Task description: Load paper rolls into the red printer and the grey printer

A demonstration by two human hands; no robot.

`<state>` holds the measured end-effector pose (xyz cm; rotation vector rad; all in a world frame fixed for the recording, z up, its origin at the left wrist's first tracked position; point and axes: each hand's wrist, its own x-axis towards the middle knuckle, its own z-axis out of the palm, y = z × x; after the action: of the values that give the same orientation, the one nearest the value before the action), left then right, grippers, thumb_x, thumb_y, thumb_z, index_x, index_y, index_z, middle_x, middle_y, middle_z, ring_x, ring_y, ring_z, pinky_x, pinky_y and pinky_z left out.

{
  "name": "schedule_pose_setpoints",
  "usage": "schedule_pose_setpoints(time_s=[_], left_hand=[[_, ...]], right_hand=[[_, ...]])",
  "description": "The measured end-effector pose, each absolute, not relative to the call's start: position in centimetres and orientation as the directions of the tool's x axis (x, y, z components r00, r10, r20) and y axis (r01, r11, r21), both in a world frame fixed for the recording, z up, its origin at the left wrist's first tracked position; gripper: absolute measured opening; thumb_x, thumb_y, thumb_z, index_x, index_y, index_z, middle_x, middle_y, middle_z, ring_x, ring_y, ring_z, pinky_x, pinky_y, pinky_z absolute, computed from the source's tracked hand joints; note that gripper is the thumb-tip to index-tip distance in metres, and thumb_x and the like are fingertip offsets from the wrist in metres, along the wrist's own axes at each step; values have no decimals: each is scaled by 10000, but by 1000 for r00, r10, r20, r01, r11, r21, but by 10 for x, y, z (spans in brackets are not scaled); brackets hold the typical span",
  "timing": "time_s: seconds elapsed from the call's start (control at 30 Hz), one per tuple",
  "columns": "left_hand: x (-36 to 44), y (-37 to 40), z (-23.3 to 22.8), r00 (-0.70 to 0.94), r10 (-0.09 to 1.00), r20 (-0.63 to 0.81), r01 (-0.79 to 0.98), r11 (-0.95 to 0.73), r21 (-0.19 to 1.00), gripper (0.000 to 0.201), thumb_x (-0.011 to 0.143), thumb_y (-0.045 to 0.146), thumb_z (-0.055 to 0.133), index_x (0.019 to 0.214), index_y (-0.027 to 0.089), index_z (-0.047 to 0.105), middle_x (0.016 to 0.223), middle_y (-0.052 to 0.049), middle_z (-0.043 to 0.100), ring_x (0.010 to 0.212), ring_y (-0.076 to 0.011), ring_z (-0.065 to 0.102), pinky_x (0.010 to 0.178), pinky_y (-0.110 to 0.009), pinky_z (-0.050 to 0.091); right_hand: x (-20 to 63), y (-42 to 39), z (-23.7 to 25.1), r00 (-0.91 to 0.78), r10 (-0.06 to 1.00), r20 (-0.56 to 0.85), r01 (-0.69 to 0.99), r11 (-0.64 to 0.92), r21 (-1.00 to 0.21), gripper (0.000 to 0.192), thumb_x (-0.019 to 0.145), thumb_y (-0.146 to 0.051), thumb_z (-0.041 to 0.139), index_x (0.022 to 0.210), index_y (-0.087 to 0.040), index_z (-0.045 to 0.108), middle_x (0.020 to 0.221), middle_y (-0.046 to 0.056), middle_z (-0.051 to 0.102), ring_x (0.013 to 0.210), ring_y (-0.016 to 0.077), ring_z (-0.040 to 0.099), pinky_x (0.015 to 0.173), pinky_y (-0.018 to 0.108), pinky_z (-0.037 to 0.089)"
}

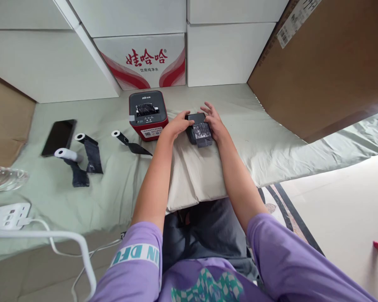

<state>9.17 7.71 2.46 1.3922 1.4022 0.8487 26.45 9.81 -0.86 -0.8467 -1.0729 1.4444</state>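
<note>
My left hand (178, 124) and my right hand (213, 120) both grip a small dark cartridge-like part (199, 130) with a shiny black ribbon across it, resting on a pale cloth-covered table (195, 176). The left thumb presses its left end and the right fingers spread over its right side. Just left of my left hand stands a red-and-grey label printer (148, 114), lid open, with black ribbon showing inside.
Three white-cored rolls with black ribbon tails (88, 151) (72, 165) (129, 142) lie on the left, beside a black phone (59, 136). A power strip (6, 215) and a plastic bottle (4, 178) sit at the near left. White boxes (145, 61) stand behind, a brown carton (327, 63) at right.
</note>
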Motion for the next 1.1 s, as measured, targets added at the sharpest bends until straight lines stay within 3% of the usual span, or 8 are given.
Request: schedule_pose_setpoints(time_s=[0.13, 0.37, 0.63, 0.83, 1.1], left_hand=[[93, 75, 14, 73, 993, -92, 193, 76, 978, 652, 818, 61, 639, 1461, 138, 567, 1519, -152, 586, 1408, -252, 552, 1192, -374, 423], [102, 68, -8, -37, 998, 53, 51, -51, 997, 524, 861, 74, 616, 1381, 131, 590, 1493, -149, 602, 1381, -209, 576, 1194, -329, 426], [113, 59, -27, -174, 943, 284, 158, -258, 953, 388, 922, 158, 605, 1308, 157, 641, 1412, -117, 663, 1349, -205, 596, 1176, -304, 437], [113, 46, -19, -219, 942, 254, 227, -204, 952, 387, 1004, 250, 535, 1372, 165, 617, 1434, -138, 653, 1362, -245, 592, 1174, -345, 436], [107, 31, -19, -236, 937, 256, 309, -178, 934, 386, 1003, 190, 462, 1335, 207, 656, 1367, -104, 702, 1311, -244, 634, 1155, -368, 456]], right_hand=[[265, 93, -3, -94, 995, 37, -389, -2, -921, 621, 662, -281, 771, 1238, -340, 547, 1351, 16, 590, 1296, 253, 582, 960, 421, 588], [265, 93, -7, -88, 994, 66, -359, 31, -933, 665, 584, -193, 733, 1215, -328, 571, 1257, 16, 643, 1253, 253, 612, 1022, 438, 564], [259, 94, -11, -26, 996, 90, -345, 76, -936, 489, 587, -192, 665, 1064, -267, 592, 1051, 10, 728, 1194, 235, 650, 1056, 428, 543], [257, 89, -8, 19, 996, 82, -338, 83, -937, 456, 593, -225, 615, 1047, -255, 590, 1032, 20, 743, 1125, 231, 668, 1012, 426, 560], [256, 83, -6, 55, 995, 77, -302, 90, -949, 456, 605, -300, 640, 1054, -250, 575, 1063, 39, 734, 1077, 223, 672, 943, 387, 567]])
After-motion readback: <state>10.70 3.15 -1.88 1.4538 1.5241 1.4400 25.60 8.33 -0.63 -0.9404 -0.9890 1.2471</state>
